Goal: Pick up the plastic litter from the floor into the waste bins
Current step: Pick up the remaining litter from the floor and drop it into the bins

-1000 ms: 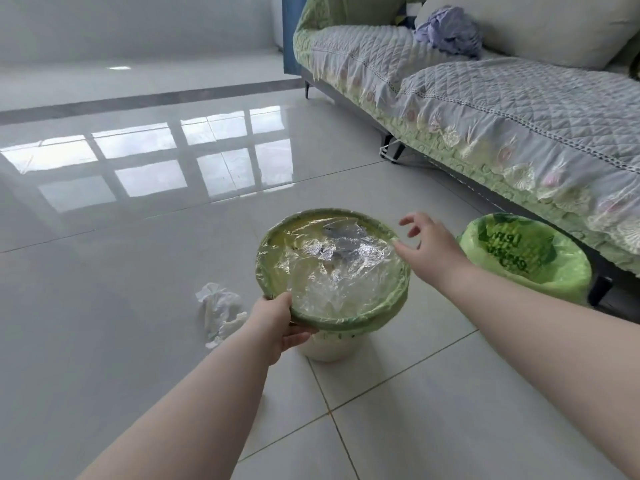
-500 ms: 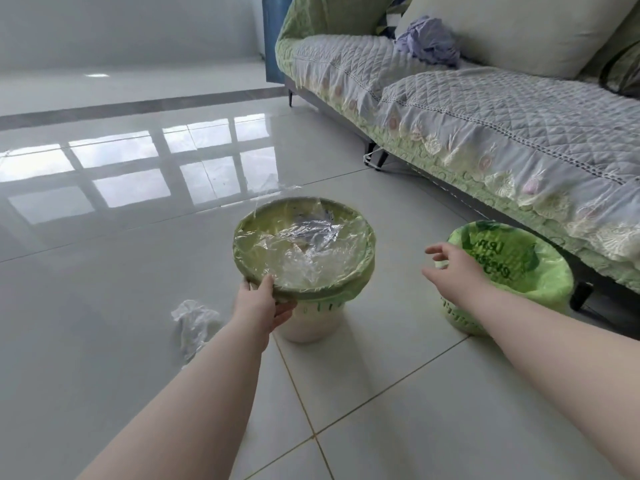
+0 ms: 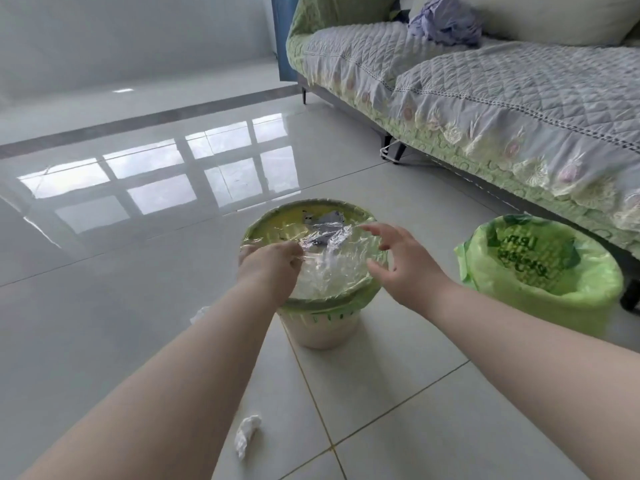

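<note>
A cream waste bin with a green liner stands on the floor tiles in the middle. It is full of clear plastic film up to the rim. My left hand is over the bin's left side, fingers pinched on the film. My right hand hovers over the bin's right rim, fingers spread and holding nothing. A second bin with a printed green liner stands to the right, near the sofa. A crumpled white scrap lies on the floor near me. Another white scrap peeks out behind my left forearm.
A sofa with a quilted grey-and-green cover runs along the right side, a purple cloth on its seat. Its dark legs and a white cord sit at floor level. Glossy tiles stretch to the left and back.
My left hand has left the bin's near rim and now pinches the film on top. My right hand came back from the right bin to the middle bin's rim. The view shifted.
</note>
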